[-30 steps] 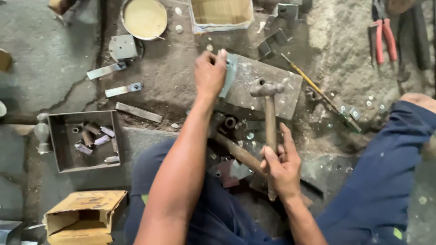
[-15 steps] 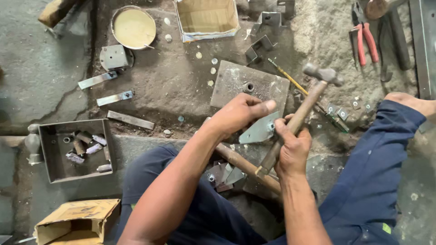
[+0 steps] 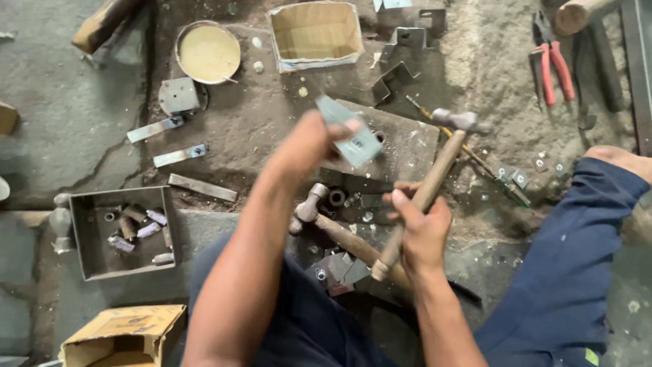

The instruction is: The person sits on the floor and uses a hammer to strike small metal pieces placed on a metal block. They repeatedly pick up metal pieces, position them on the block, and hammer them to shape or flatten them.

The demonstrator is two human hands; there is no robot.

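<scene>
Above the steel block (image 3: 407, 146), at the middle of the view, the left hand (image 3: 309, 146) pinches a small bent piece of grey sheet metal (image 3: 353, 139) between closed fingers, lifted clear of the block's top and blurred. Just to the right, the right hand (image 3: 418, 228) is wrapped tight round the wooden handle of a hammer (image 3: 435, 180), whose steel head points up and away, over the block's right edge. The block itself is a flat grey slab with a round hole near its top, resting on the dirty floor.

Below the left forearm lies a second hammer (image 3: 326, 224), a ball-peen one, its head near the block's lower left corner and its wooden handle running down to the right under the right hand. Small scraps of cut metal (image 3: 343, 268) sit beside that handle, between the person's knees in dark blue trousers.

Further left, an open metal tray (image 3: 92, 261) holds a handful of short pieces, and flat metal strips (image 3: 180, 155) lie on the floor above it. A cardboard box (image 3: 122, 333) stands at the bottom left. Beyond the block are another open cardboard box (image 3: 316, 34), a round tin of yellowish paste (image 3: 207, 51) and bent steel brackets (image 3: 401, 61). Red-handled pliers (image 3: 553, 64) lie well apart at the upper right.
</scene>
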